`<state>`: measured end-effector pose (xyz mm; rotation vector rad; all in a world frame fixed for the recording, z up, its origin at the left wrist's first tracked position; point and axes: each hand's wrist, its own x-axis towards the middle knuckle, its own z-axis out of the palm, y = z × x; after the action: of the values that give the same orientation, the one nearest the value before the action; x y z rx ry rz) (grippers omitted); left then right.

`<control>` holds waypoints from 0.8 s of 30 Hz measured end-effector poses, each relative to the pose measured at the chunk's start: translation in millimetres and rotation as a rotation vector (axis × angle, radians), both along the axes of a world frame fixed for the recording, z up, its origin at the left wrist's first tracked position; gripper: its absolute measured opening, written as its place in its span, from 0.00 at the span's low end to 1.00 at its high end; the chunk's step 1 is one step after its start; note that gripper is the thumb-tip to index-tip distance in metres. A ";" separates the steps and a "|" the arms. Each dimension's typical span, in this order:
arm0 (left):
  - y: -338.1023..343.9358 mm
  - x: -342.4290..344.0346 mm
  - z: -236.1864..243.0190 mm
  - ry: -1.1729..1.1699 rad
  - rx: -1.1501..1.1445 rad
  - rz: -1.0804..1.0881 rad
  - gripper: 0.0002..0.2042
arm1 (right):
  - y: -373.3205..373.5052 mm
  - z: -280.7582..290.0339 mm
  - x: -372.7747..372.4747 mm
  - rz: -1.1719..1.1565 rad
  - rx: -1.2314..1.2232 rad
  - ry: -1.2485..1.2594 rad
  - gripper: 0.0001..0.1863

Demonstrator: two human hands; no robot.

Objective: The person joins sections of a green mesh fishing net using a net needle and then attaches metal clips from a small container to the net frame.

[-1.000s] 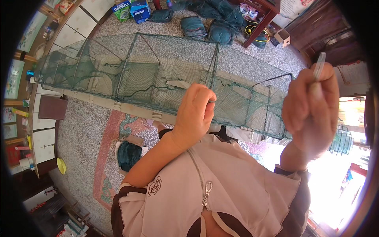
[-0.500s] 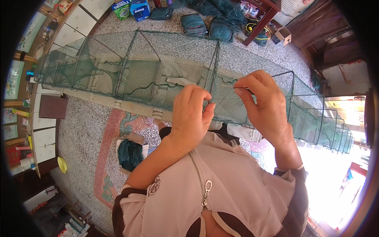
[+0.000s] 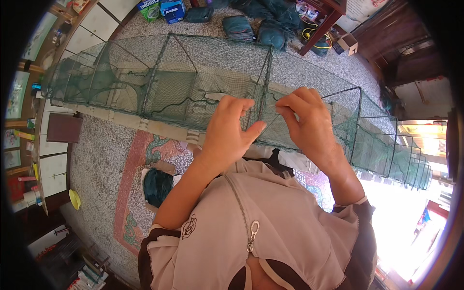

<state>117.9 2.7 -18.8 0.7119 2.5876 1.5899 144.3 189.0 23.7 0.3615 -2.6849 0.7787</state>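
A long green mesh fish trap with dark rectangular wire frames stretches across in front of me, from far left to far right. My left hand is at its near side, beside an upright frame bar wound with green cord. Thumb and index finger stand apart there, with nothing visible between them. Just right of that bar, my right hand pinches thumb and index finger together over the mesh. What the pinch holds is too small to make out. A dark green cord runs along the netting left of my hands.
Beyond the trap, bundles of dark netting lie on the speckled floor by a red-brown table leg. A blue box stands at the far left. Another dark green bundle is near my left elbow. White cabinets line the left.
My left thumb and index finger have spread apart from a pinch. My right hand, still pinching, has moved left toward the frame bar; a thin, needle-like piece seen at its fingertips no longer shows clearly.
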 end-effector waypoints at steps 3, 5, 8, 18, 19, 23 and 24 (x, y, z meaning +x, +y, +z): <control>-3.2 -5.1 -3.5 -0.095 0.000 -0.035 0.21 | -2.7 -5.8 -0.3 -0.006 -0.053 -0.032 0.07; -4.1 -6.8 -5.4 -0.120 0.009 -0.034 0.21 | -5.8 -8.8 -0.4 -0.021 -0.092 -0.046 0.08; -4.7 -8.7 -7.3 -0.174 0.019 -0.034 0.22 | -14.2 -11.8 -3.1 -0.046 -0.196 -0.076 0.09; -3.2 -5.7 -7.3 -0.221 0.014 0.048 0.19 | -33.7 -16.2 -21.9 0.064 -0.183 -0.086 0.05; -3.0 -5.4 -6.1 -0.220 0.013 0.046 0.19 | -33.6 -14.3 -24.2 0.063 -0.184 -0.085 0.05; -3.7 -5.5 -13.3 -0.212 0.024 0.049 0.19 | -39.0 -3.0 -36.9 0.091 0.250 -0.061 0.12; -3.4 -5.5 -17.6 -0.218 0.072 0.050 0.20 | -40.1 -1.3 -40.1 0.118 0.371 -0.037 0.14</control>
<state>112.4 -0.7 -36.4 0.4515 2.4219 1.6776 104.2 148.8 22.3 0.6024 -2.8598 0.3133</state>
